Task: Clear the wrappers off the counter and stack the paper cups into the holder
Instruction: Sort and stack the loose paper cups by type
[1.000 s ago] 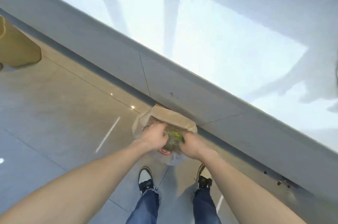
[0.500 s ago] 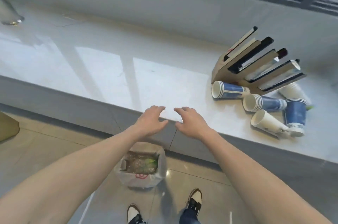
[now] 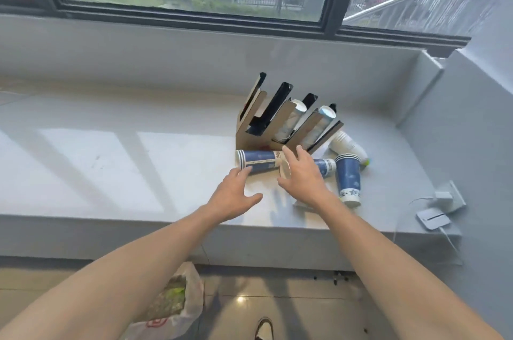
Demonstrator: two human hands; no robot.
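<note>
A cardboard cup holder (image 3: 266, 123) with slanted slots stands on the grey counter (image 3: 111, 162); two of its right slots hold stacked cups. Several blue-and-white paper cups lie on their sides in front of it. My left hand (image 3: 236, 195) is open, fingertips touching the rim end of a lying stack of blue cups (image 3: 259, 163). Spread open, my right hand (image 3: 301, 175) hovers over another lying cup (image 3: 323, 166), partly hiding it. An inverted blue cup (image 3: 348, 181) stands to the right, and a white cup (image 3: 347, 145) lies behind it.
A plastic bag (image 3: 177, 303) holding wrappers sits on the floor below the counter edge. At the counter's right end are a wall socket with a plugged charger (image 3: 447, 198) and a cable. A window runs along the back wall. My shoe (image 3: 263, 328) shows below.
Both hands left the bag on the floor and rose to the counter, then moved right to the lying cups. The view lifted from the floor to the counter and window.
</note>
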